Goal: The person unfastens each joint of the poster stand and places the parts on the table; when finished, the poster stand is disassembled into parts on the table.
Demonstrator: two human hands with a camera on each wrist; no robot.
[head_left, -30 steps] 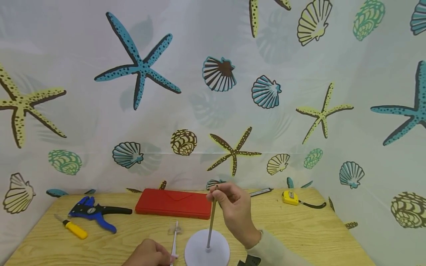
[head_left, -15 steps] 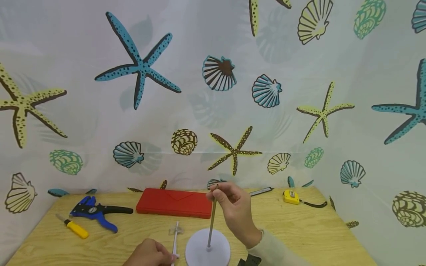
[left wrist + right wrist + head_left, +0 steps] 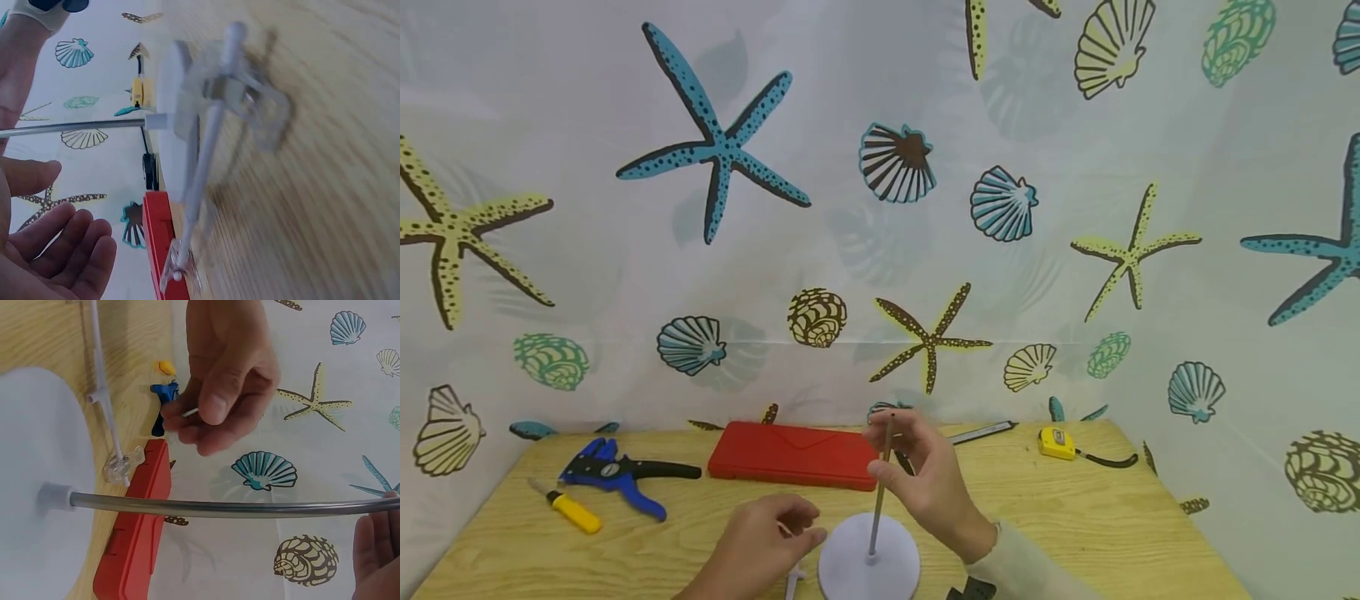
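Note:
A metal rod (image 3: 880, 508) stands, leaning slightly, in the collar of a round white base (image 3: 868, 575) on the table. My right hand (image 3: 925, 479) is at the rod's upper end, fingers behind it and thumb spread below them; in the right wrist view its fingers (image 3: 375, 544) lie close beside the rod. Left of the base, my left hand (image 3: 767, 537) is raised over the table, fingers curved and thumb apart, with nothing visible between them in the left wrist view. Below it lies a thin white stick (image 3: 209, 144) with clear plastic clips (image 3: 244, 94), mostly hidden in the head view.
A red case (image 3: 793, 454) lies behind the base. Blue wire strippers (image 3: 617, 475) and a yellow-handled knife (image 3: 574, 510) are on the left. At the back right are a yellow tape measure (image 3: 1057, 443) and a grey strip (image 3: 983, 433). A patterned curtain (image 3: 805, 250) encloses the table (image 3: 1060, 533).
My left hand has let go of the white stick and moved up and right, toward the base. My right hand's pinch at the rod's top has loosened, the thumb now lower.

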